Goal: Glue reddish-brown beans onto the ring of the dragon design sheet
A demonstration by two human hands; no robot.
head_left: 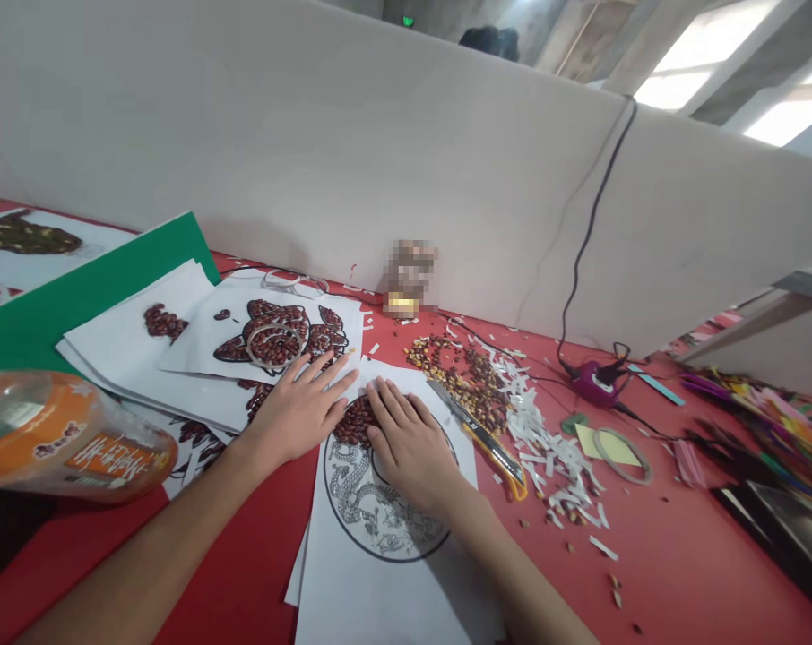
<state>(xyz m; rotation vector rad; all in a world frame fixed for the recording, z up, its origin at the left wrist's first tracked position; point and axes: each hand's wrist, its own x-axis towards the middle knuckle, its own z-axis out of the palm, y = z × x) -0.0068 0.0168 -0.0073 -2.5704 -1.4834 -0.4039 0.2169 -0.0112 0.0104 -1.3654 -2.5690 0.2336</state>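
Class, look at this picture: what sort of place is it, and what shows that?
Probably a craft workspace: the red table bears a round dragon drawing partly covered with dark red seeds, with a yellow cutter knife near it.

The matte red tabletop [688, 520] bore overlapping white paper sheets [379, 609], the top one printed with a round dragon drawing. To their right lay loose brown and yellow seeds [479, 376], shredded white paper strips [537, 425], a purple plastic power adapter [594, 383] and a narrow light-blue strip [660, 387].
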